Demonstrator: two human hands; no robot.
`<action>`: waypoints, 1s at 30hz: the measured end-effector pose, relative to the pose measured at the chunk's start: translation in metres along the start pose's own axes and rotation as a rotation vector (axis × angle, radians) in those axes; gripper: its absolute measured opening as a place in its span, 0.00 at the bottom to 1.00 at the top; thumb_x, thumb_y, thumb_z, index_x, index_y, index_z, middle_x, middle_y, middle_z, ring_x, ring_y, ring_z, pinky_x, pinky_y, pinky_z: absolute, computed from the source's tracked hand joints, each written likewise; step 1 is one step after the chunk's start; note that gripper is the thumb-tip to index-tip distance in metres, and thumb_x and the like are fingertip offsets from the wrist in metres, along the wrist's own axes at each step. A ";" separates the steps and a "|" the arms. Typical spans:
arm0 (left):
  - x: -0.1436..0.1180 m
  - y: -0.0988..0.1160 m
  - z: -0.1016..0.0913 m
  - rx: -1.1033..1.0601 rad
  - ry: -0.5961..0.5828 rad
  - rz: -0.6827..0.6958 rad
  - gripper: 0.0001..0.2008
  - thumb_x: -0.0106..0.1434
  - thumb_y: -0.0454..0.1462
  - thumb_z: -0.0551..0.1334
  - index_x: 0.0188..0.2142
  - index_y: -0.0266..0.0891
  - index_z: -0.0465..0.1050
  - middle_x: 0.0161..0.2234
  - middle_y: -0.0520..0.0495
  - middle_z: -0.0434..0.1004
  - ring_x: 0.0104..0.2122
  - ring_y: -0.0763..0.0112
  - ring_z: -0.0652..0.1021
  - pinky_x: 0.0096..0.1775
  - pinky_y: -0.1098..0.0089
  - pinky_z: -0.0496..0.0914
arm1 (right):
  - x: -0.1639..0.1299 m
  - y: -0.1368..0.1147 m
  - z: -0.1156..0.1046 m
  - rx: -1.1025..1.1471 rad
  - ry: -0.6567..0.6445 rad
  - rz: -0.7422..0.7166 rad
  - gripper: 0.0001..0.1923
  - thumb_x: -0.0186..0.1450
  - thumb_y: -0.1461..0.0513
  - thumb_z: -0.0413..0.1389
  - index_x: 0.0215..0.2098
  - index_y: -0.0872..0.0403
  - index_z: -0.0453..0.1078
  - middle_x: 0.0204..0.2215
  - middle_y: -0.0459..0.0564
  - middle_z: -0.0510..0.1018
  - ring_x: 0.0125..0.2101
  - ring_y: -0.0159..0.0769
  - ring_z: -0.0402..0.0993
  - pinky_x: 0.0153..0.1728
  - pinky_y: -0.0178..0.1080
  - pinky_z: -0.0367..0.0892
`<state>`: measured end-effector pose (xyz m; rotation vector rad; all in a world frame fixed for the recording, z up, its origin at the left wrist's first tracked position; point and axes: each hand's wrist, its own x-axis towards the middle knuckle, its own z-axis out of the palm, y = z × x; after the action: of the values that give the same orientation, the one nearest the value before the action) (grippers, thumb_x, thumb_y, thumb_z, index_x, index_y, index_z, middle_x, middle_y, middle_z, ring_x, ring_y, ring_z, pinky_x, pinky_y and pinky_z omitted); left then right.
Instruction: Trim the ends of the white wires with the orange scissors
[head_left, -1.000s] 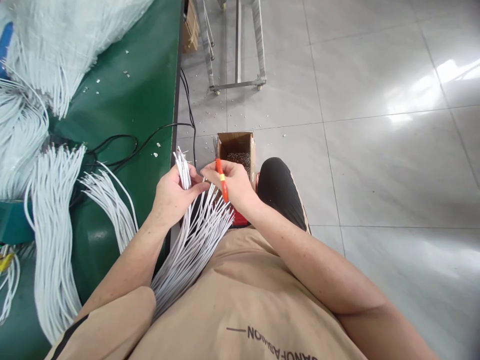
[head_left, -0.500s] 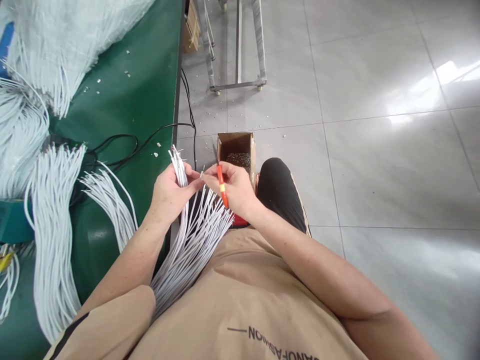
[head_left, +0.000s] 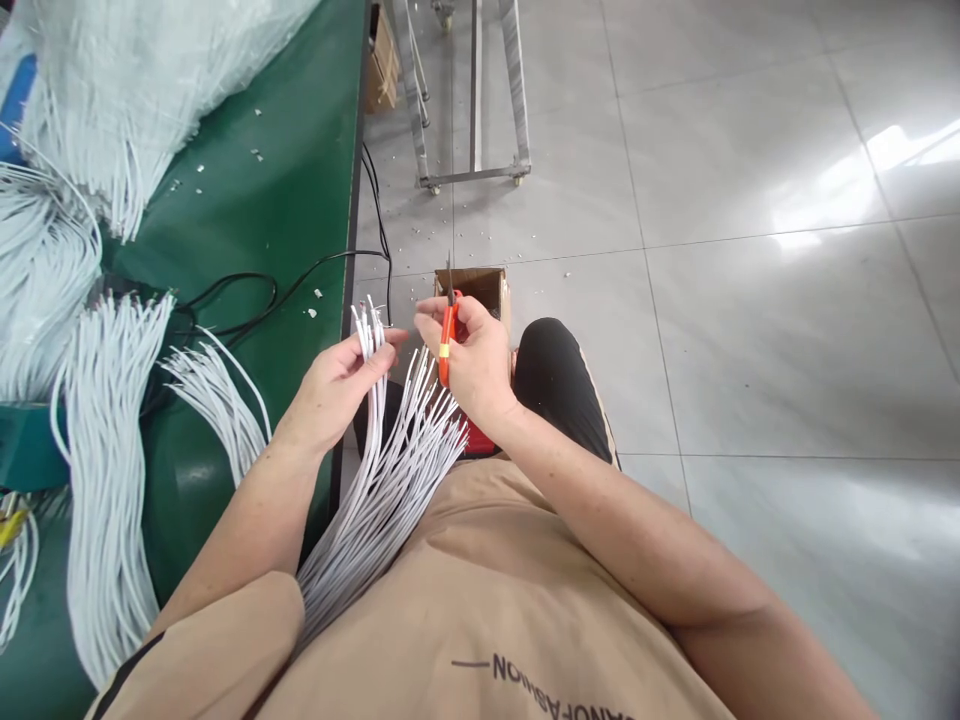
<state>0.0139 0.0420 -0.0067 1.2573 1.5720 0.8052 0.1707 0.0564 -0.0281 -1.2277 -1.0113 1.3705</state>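
Raised since the earlier frame, my right hand [head_left: 472, 360] grips the orange tool [head_left: 446, 335] at frame centre while left hand [head_left: 337, 385] fingers pinch the white wires [head_left: 375, 470]; I'd keep ends aligned.

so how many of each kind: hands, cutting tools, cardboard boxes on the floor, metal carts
hands: 2, left hand and right hand
orange cutter: 1
box: 1
cart: 1
total: 5
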 end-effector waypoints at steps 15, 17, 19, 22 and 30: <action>-0.001 0.003 0.006 -0.114 0.023 -0.007 0.11 0.48 0.38 0.70 0.31 0.38 0.74 0.25 0.51 0.76 0.26 0.71 0.75 0.34 0.68 0.70 | 0.014 -0.013 -0.007 0.161 -0.324 0.223 0.11 0.55 0.57 0.60 0.23 0.57 0.69 0.19 0.41 0.67 0.23 0.26 0.62 0.28 0.32 0.61; -0.002 0.003 0.006 -0.171 -0.001 -0.023 0.11 0.51 0.38 0.69 0.34 0.37 0.74 0.27 0.50 0.76 0.27 0.72 0.76 0.34 0.69 0.70 | 0.015 -0.012 -0.010 0.266 -0.358 0.258 0.12 0.54 0.57 0.62 0.22 0.57 0.68 0.19 0.41 0.67 0.23 0.25 0.62 0.29 0.32 0.61; -0.003 0.004 0.008 -0.198 -0.013 -0.049 0.11 0.52 0.38 0.68 0.35 0.37 0.74 0.29 0.48 0.76 0.28 0.72 0.76 0.32 0.70 0.69 | 0.014 -0.009 -0.011 0.330 -0.387 0.256 0.12 0.53 0.57 0.63 0.23 0.57 0.69 0.19 0.40 0.66 0.23 0.25 0.61 0.28 0.32 0.61; -0.003 0.005 0.010 -0.242 0.025 -0.059 0.10 0.49 0.37 0.70 0.29 0.38 0.72 0.27 0.50 0.74 0.27 0.74 0.74 0.27 0.73 0.65 | 0.010 -0.006 -0.008 0.368 -0.388 0.191 0.12 0.53 0.56 0.63 0.25 0.57 0.70 0.19 0.40 0.67 0.23 0.25 0.60 0.29 0.32 0.60; -0.001 0.008 0.014 -0.186 0.193 0.022 0.11 0.46 0.34 0.71 0.27 0.37 0.70 0.30 0.51 0.77 0.25 0.78 0.71 0.26 0.75 0.64 | 0.007 0.008 -0.011 -0.382 -0.222 0.000 0.14 0.61 0.53 0.54 0.27 0.56 0.69 0.24 0.44 0.69 0.24 0.27 0.60 0.26 0.33 0.54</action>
<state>0.0296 0.0423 -0.0042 1.0900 1.5956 1.0875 0.1805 0.0622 -0.0382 -1.3693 -1.4801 1.3748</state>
